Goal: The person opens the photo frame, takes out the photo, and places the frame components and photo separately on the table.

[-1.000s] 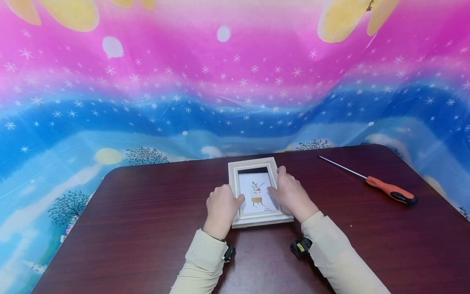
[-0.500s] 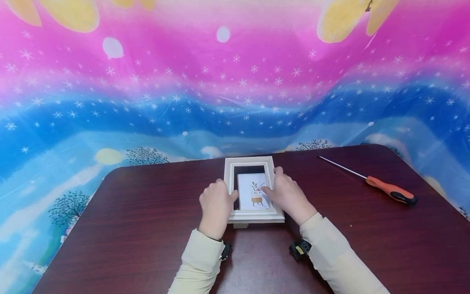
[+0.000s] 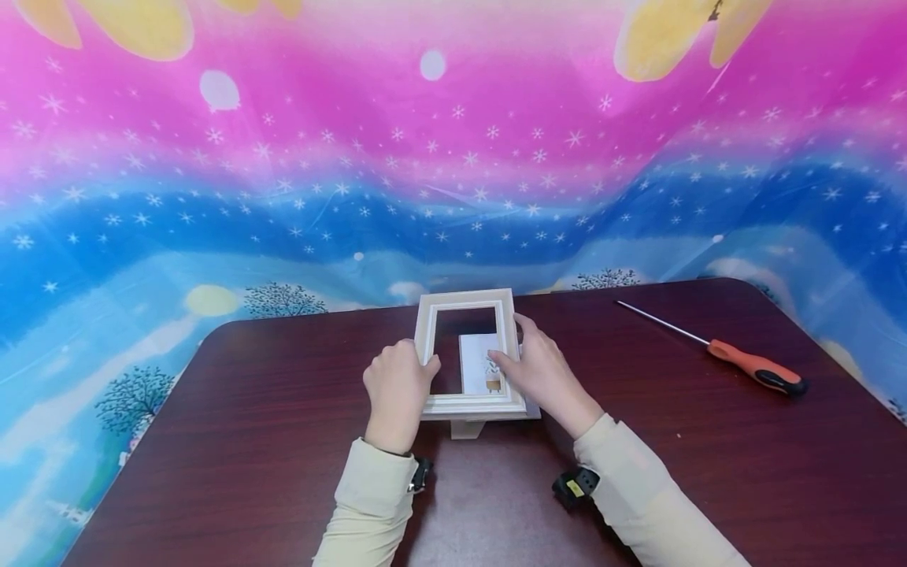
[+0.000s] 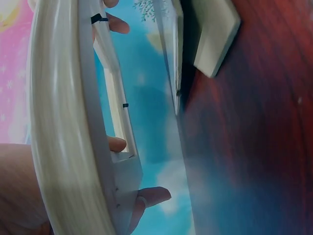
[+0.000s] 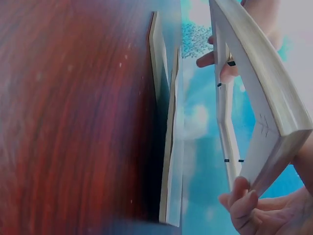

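Note:
In the head view, my left hand [image 3: 398, 386] grips the left side of a cream picture frame [image 3: 473, 405], thumb on its front. My right hand [image 3: 547, 378] holds the right side the same way. The frame's opening is see-through; small black tabs line its inner back edge in the wrist views. Below it lies the backing board [image 5: 168, 147], apart from the frame, on the table. A white card [image 3: 476, 364] with a potted-plant drawing lies on the board, partly covered by the frame. The board's stand leg [image 3: 466, 429] sticks out toward me.
A screwdriver [image 3: 754, 368] with an orange and black handle lies on the right of the dark red wooden table [image 3: 283, 425]. Behind the table's far edge hangs a pink and blue patterned cloth [image 3: 397, 173].
Both hands have raised the frame and moved it left, away from the card and backing board. More of the board and its stand leg shows. The screwdriver has stayed put.

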`<state>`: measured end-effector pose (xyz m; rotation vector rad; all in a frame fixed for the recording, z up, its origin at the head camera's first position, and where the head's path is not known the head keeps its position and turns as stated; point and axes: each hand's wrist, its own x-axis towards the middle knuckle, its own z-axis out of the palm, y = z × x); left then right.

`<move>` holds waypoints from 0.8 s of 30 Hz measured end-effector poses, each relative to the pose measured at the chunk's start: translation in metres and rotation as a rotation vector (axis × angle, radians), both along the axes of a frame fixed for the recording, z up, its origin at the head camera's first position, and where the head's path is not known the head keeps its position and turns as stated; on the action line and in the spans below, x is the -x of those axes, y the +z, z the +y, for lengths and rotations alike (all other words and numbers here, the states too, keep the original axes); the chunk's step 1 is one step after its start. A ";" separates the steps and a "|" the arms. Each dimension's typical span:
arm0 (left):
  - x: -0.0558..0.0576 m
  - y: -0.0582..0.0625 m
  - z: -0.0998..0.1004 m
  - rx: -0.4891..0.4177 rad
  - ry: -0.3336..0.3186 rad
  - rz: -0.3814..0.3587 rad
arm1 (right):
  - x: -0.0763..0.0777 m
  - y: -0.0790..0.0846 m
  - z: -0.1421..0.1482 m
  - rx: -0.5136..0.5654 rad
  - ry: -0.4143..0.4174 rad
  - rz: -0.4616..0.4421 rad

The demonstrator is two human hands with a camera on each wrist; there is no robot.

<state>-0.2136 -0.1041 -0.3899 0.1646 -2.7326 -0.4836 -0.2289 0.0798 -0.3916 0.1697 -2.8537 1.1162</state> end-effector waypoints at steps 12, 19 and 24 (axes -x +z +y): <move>0.003 -0.001 -0.021 0.004 0.007 -0.016 | 0.002 -0.001 -0.017 0.183 0.009 -0.026; 0.009 -0.002 -0.056 -0.019 -0.005 -0.128 | 0.008 0.001 -0.043 0.276 0.043 -0.075; 0.004 0.000 -0.085 -0.085 -0.024 -0.255 | 0.007 0.000 -0.063 0.287 0.098 -0.107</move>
